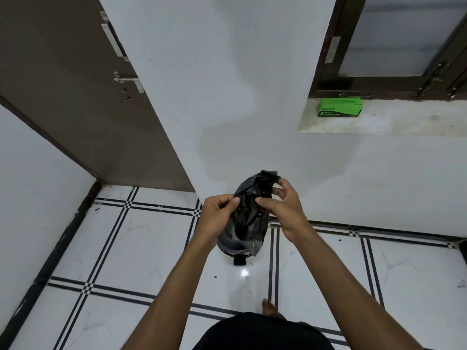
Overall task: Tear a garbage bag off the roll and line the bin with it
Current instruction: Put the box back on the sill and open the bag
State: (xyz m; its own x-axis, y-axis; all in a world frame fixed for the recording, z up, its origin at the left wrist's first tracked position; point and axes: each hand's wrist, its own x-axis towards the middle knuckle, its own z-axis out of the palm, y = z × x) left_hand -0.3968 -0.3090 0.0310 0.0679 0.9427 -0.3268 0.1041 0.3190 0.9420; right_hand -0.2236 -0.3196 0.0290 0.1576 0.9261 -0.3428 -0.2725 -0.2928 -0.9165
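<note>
A crumpled black garbage bag (251,213) hangs between both hands in the middle of the view. My left hand (217,213) pinches its left edge with thumb and fingers. My right hand (280,205) grips its right side and upper end. Directly below the bag, mostly hidden by it, stands a small dark pedal bin (228,246) on the floor, with its black pedal (239,261) showing in front. A green garbage-bag box (340,107) lies on the window sill at the upper right, away from both hands.
White wall runs behind the bin. A brown door (83,97) stands open at the left. The white window sill (404,120) juts out at the right under a dark-framed window. The floor is white tile with black lines. My bare foot (269,306) shows near the bottom.
</note>
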